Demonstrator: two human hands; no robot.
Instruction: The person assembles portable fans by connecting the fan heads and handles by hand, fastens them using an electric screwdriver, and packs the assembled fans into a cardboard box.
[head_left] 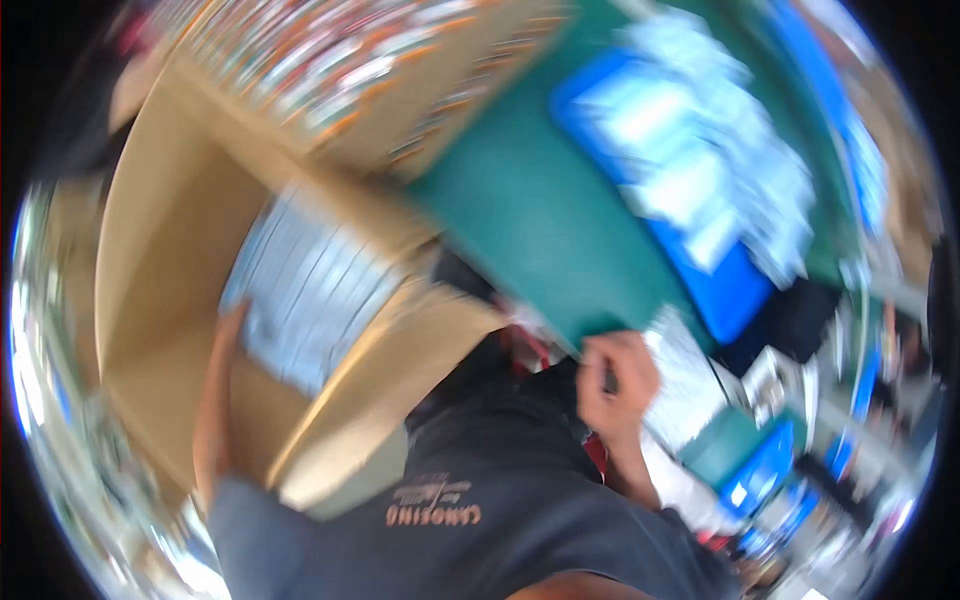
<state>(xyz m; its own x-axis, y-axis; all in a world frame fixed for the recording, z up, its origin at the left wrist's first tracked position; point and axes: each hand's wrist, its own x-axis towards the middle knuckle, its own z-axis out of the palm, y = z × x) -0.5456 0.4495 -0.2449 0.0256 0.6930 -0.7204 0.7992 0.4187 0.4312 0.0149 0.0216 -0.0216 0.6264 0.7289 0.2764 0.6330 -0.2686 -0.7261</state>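
Note:
My left hand (234, 322) reaches down into an open cardboard box (160, 250). Its fingers are bent against the near left end of a tight row of flat light-blue packs (310, 290) inside, and part of the hand is hidden there. At the near edge of the green table (530, 220), my right hand (618, 382) is loosely closed, with a dark hollow between thumb and fingers. Nothing can be seen in it. The whole picture is smeared by motion, so the finer finger detail is lost.
Beyond the open box, another carton (400, 120) is filled with rows of red, white and orange-edged items. A blue tray (690, 265) bears a heap of light-blue packs (670, 130). White sheets (685, 380) lie right of my right hand. At far left, another person's arm (130, 90) shows.

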